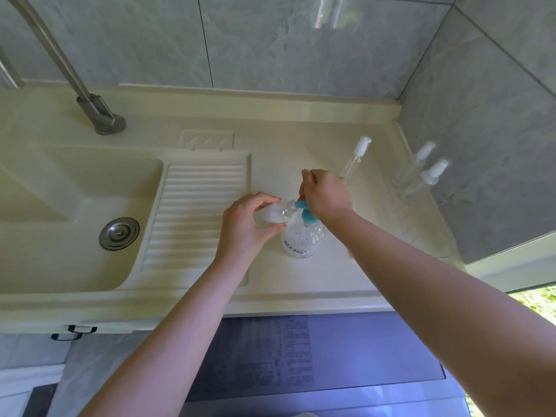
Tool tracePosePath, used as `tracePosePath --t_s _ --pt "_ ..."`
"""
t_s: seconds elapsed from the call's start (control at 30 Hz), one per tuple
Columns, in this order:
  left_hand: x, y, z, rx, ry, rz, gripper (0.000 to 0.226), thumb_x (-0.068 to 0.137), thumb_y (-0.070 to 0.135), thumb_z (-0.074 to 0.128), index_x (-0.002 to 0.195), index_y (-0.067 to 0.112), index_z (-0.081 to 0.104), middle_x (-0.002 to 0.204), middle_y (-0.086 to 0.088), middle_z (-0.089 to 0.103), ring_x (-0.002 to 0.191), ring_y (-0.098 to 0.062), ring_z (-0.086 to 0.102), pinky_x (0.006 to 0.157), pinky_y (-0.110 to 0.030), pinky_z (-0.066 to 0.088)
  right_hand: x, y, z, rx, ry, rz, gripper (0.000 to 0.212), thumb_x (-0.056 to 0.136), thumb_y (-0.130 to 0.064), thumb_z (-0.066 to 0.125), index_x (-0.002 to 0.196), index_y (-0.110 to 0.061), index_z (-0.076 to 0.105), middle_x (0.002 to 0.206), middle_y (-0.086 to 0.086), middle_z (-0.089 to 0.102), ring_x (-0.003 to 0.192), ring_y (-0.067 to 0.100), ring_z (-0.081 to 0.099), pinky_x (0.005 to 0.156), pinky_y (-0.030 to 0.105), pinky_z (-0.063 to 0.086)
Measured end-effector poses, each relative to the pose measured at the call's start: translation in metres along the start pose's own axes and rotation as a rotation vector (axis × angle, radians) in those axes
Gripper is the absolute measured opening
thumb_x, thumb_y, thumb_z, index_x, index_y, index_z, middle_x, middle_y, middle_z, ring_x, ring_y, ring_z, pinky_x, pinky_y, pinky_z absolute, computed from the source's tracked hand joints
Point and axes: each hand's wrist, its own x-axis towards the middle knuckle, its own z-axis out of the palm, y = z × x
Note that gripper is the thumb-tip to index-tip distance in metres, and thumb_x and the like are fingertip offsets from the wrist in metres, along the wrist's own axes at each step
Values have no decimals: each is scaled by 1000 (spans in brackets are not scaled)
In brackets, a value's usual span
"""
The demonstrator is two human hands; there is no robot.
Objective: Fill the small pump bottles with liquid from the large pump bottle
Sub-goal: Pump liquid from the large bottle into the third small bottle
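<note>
Small bottle (278,214): frame centre, tilted, uncapped mouth at the blue pump (305,210) spout.
Left hand (246,225): grasping the small bottle.
Right hand (326,195): fingers curled over the blue pump.
Large bottle (302,240): upright on the counter (301,284), beside the ribbed drainboard (192,212).
Spare bottles (421,173): right, against the wall; bare counter lies toward the front edge.

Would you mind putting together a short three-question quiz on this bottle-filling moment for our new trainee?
1. True or false: the left hand holds a small clear bottle with its open neck at the blue nozzle of the large pump bottle.
2. Where does the right hand rest? A) on the faucet B) on top of the large pump bottle's blue pump C) in the sink basin
3. How many small bottles with white pump tops stand near the right wall?

Key: 1 true; 2 B; 3 two, with a separate pump top and its tube showing behind the right hand.
</note>
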Motion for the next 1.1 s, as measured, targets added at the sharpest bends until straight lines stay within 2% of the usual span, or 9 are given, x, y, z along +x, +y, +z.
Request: tracePosePath --t_s 0.13,0.37,0.57,0.87,0.97,1.1 --pt "0 1 0 1 -6 5 43 62 13 90 99 23 72 101 17 71 96 -2 63 91 -17 46 2 -2 -1 -36 -28 -18 41 96 -29 39 76 -9 68 82 7 73 80 32 68 80 39 57" --pt "-1 -1 1 3 0 8 43 62 12 91 99 22 72 100 16 71 94 3 61 87 -8 41 -3 -4 6 -118 -2 -67 38 91 -37 32 66 -15 52 78 14 69 75 39 64 74 45 57" --pt "-3 -2 3 0 -3 6 44 62 12 90 100 21 72 102 15 71 97 0 62 89 -9 42 1 -1 1 -16 -10 7 42 97 -33 37 76 -12 67 81 7 73 81 32 68 80 39 57" --pt "-3 -2 4 -7 0 0 43 62 11 89 100 21 72 102 15 71 95 0 62 88 -9 41 -5 2 7 -115 61 -86 43 98 -37 35 76 -11 60 76 11 69 73 36 64 72 43 56" --pt "-1 -2 4 -3 -5 -4 43 62 11 89 100 21 72 102 15 71 95 0 62 89 -11 43 -4 1 7 -87 41 -81 46 97 -40 34 75 -11 61 76 9 70 74 35 65 75 42 57" --pt "-2 -1 5 -11 -4 -9 43 62 10 89 100 22 72 101 15 71 95 -2 63 90 -13 44 1 1 0 -9 -13 -4 43 99 -33 37 78 -10 66 76 3 73 80 30 68 80 39 57"
